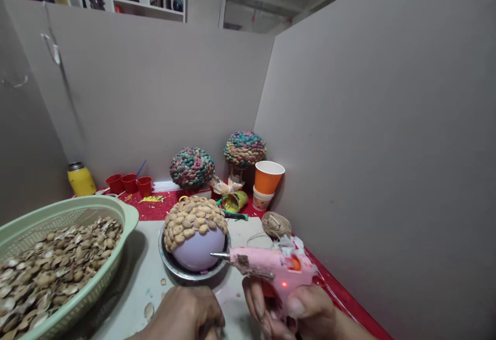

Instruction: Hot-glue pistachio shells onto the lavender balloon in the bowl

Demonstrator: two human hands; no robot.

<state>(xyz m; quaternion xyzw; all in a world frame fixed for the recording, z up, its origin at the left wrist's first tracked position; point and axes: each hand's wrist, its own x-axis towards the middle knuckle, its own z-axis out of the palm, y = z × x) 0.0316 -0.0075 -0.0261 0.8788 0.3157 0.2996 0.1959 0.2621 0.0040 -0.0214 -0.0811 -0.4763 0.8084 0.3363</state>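
Note:
My right hand is wrapped round the grip of a pink hot glue gun with a small red light lit. Its metal nozzle points left, in front of a pale purple balloon. Tan nutshell pieces cover the balloon's upper part in rows, and the lower front is bare. The balloon rests in a metal bowl. My left hand is below the bowl, back upward, with its fingers curled; what they hold, if anything, is hidden.
A green basket of loose shells stands at the left. Behind are red cups, a yellow bottle, two colourful shell-covered balls, an orange paper cup and twine. Grey partitions enclose the table.

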